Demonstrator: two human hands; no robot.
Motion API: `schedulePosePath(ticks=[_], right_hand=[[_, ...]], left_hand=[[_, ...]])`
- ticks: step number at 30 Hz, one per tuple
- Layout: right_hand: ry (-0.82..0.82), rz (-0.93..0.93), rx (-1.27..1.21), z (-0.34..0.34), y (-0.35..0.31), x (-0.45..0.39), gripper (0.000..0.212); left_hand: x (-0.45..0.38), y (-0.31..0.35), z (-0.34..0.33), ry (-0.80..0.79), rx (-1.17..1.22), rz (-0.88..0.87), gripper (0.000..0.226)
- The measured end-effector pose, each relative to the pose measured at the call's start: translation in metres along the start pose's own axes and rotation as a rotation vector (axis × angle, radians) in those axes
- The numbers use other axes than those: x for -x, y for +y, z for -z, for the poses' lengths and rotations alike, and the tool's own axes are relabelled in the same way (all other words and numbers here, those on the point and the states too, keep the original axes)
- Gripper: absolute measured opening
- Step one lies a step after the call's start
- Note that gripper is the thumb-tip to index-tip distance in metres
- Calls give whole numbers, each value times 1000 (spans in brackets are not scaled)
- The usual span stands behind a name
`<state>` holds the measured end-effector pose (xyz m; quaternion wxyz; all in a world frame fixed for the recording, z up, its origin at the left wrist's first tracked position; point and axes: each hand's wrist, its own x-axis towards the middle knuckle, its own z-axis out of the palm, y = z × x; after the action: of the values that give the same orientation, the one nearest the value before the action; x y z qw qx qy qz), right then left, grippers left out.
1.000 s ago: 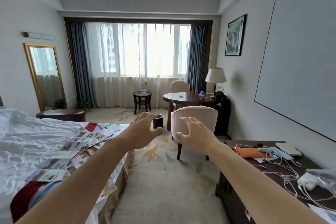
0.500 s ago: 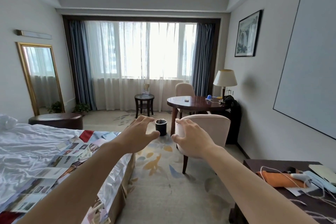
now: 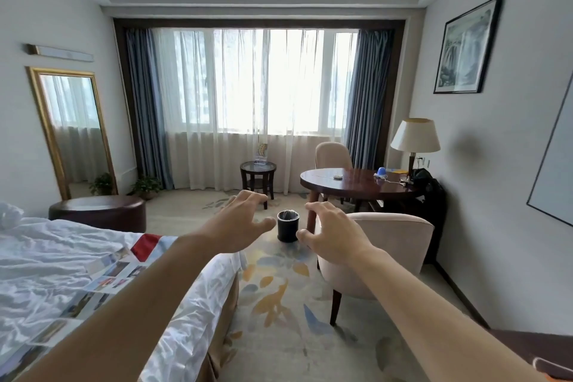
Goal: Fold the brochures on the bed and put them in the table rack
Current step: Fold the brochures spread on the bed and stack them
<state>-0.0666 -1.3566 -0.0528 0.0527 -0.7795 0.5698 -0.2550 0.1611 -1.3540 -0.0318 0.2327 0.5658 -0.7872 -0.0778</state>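
Observation:
Several unfolded brochures [image 3: 111, 273] with photo panels lie spread over the white bed [image 3: 46, 257] at the lower left, partly hidden by my left forearm. Both arms stretch forward at chest height over the floor. My left hand [image 3: 238, 220] is open with fingers spread, empty. A short way to its right, my right hand [image 3: 331, 232] is also open and empty. A clear table rack [image 3: 261, 154] holding a colourful brochure stands on the small round side table [image 3: 258, 168] by the window, far beyond both hands.
A black waste bin [image 3: 288, 225] stands on the carpet between my hands. A beige armchair [image 3: 381, 254] and round dark table [image 3: 356, 183] with a lamp [image 3: 415, 139] are on the right. A dark ottoman [image 3: 97, 212] sits past the bed. A desk corner [image 3: 539, 347] shows bottom right.
The view has tilted up and moved forward: the desk with cables has dropped nearly out of frame. Both hands stay raised and open, slightly higher relative to the bin.

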Motion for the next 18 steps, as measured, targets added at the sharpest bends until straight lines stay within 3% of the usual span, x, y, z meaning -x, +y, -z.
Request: schedulePosePath(ticks=[7, 18], right_hand=[[32, -2, 12, -43, 36, -140, 60], [-1, -21, 10, -103, 103, -346, 70]], left_hand=[[-135, -75, -18, 25, 5, -36, 68], [-323, -162, -45, -5, 25, -6, 66]])
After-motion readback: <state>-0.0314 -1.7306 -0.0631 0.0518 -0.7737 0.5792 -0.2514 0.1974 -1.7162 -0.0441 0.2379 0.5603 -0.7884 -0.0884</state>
